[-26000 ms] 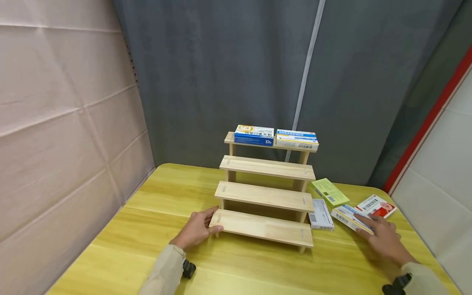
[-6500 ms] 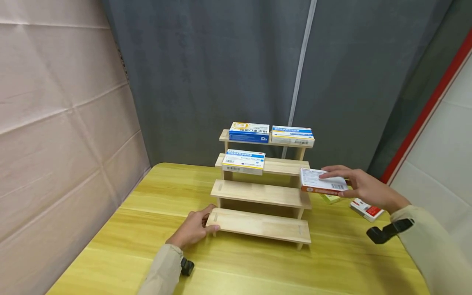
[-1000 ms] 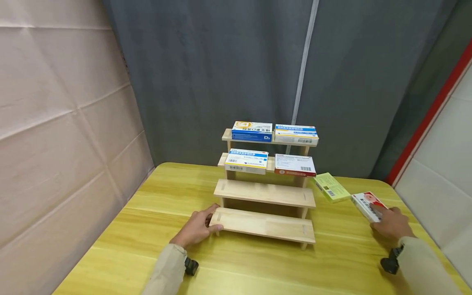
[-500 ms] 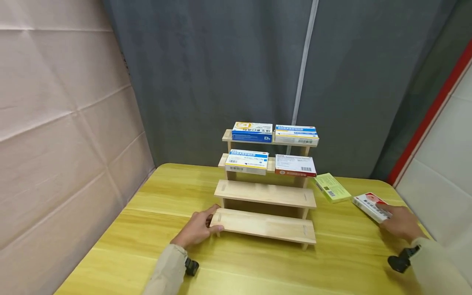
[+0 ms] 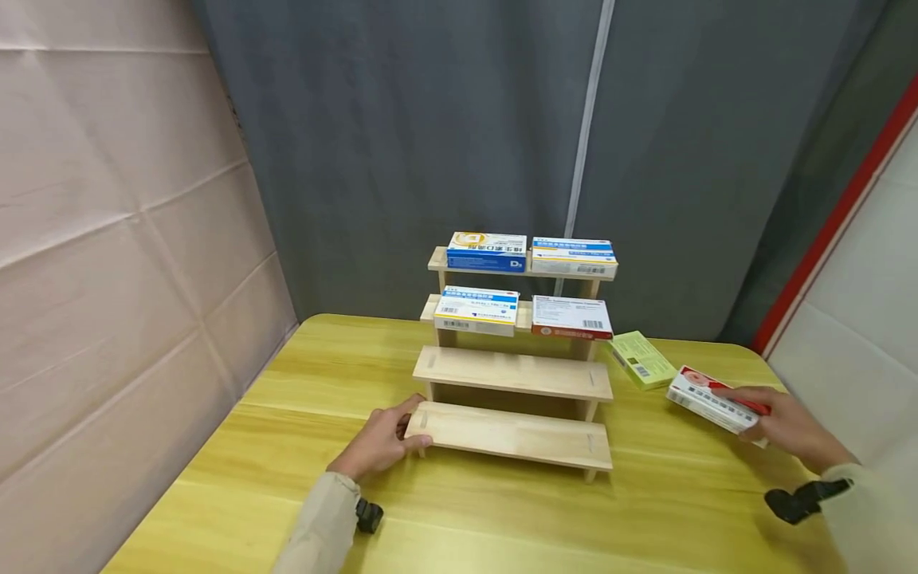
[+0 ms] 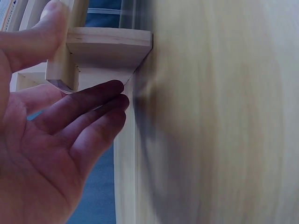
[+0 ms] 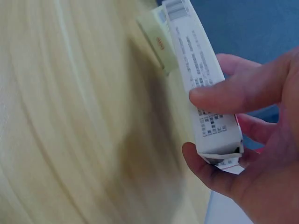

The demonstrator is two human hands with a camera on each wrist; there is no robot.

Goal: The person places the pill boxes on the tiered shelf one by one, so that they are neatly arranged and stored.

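Observation:
My left hand (image 5: 378,441) grips the left end of the lowest step of a four-step wooden display rack (image 5: 512,430). In the left wrist view the thumb lies on that board (image 6: 63,70), and the lower fingers reach out beside the rack's leg. At the right, my right hand (image 5: 789,424) holds a white and red medicine box (image 5: 706,401). The right wrist view shows the thumb across its printed narrow side (image 7: 205,70), the other fingers around it, and a creased end flap. A pale green medicine box (image 5: 641,360) lies on the table close by.
On the top step sit a blue and white medicine box (image 5: 486,252) and a white and blue one (image 5: 574,256). The second step bears another white and blue box (image 5: 476,309) and a white and dark red box (image 5: 571,316). A grey curtain (image 5: 416,143) hangs behind the table (image 5: 301,399).
Over the last second my right hand has lifted the white and red box off the table and tilted it. Earlier, the second step was filled with two boxes. The left hand keeps its place.

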